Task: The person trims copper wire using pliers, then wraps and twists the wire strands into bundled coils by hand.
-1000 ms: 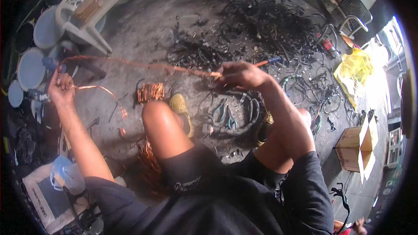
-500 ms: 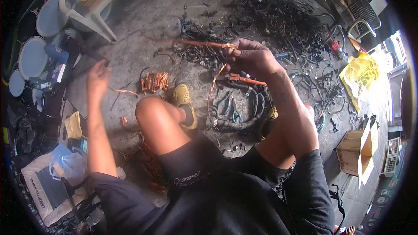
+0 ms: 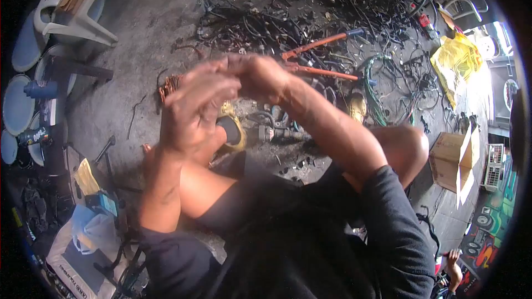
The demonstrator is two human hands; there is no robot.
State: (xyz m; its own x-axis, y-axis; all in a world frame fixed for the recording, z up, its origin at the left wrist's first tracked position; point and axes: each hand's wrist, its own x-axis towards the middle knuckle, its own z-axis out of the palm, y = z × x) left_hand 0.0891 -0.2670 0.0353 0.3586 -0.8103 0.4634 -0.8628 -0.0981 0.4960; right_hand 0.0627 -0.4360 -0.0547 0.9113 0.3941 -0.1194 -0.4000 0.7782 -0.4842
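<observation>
My left hand [image 3: 199, 102] is raised over my left knee, its fingers bent and smeared by motion. It meets or overlaps my right hand [image 3: 259, 75], whose fingers curl in toward it. Whatever lies between the fingers is hidden; no copper strand shows clearly there now. Behind my left hand, part of a copper wire bundle [image 3: 168, 86] shows on the floor. Beyond my right wrist lies a long-handled tool with red handles [image 3: 321, 44], like a bolt cutter. A dark cable end with a connector [image 3: 282, 133] lies below my right forearm.
Stripped dark cables [image 3: 260, 27] are strewn across the far floor. A white plastic chair [image 3: 77, 22] stands back left. To the right are a yellow bag [image 3: 457, 63] and an open cardboard box [image 3: 451, 160]. Another person's hand [image 3: 453, 257] shows at lower right.
My left hand has swung right to meet my right hand, which has moved left and toward me. The copper strand my right hand held is no longer clearly visible. The view has shifted.
</observation>
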